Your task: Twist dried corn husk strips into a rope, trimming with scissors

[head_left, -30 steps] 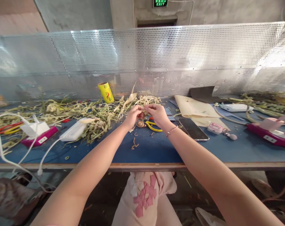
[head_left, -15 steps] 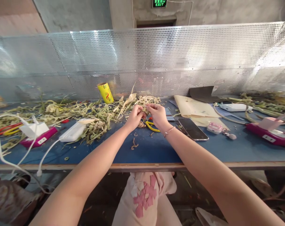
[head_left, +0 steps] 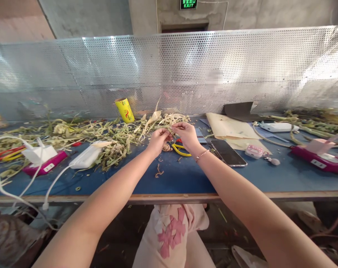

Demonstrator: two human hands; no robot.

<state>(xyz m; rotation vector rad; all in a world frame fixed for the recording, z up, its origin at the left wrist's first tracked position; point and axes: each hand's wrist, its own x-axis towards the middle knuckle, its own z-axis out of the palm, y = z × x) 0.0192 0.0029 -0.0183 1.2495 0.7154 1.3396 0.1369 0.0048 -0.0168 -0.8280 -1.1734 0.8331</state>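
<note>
My left hand (head_left: 158,141) is closed, with thumb and fingertips pinched together above the blue table. Close beside it my right hand (head_left: 186,134) is also in a pinch, its fingertips almost meeting those of the left. A small pale-green piece of dried plant (head_left: 171,133) appears between the fingertips, mostly hidden by them. Just behind spreads a heap of dried leaves and stalks (head_left: 121,139). Below the hands lie a tool with yellow and red handles (head_left: 181,152), partly covered, and a small coil of brown twine (head_left: 166,147).
A phone (head_left: 229,153), a pink earphone case (head_left: 254,151) and brown paper (head_left: 227,126) lie to the right. On the left are a magenta power strip (head_left: 46,167) and a white power bank (head_left: 85,156) with cables. A yellow tube (head_left: 124,110) stands before the perforated metal screen (head_left: 146,70).
My left hand has shifted slightly down and left, and its fingers have turned inward. My right hand stays nearly in place, still pinching. More of the yellow-and-red-handled tool shows.
</note>
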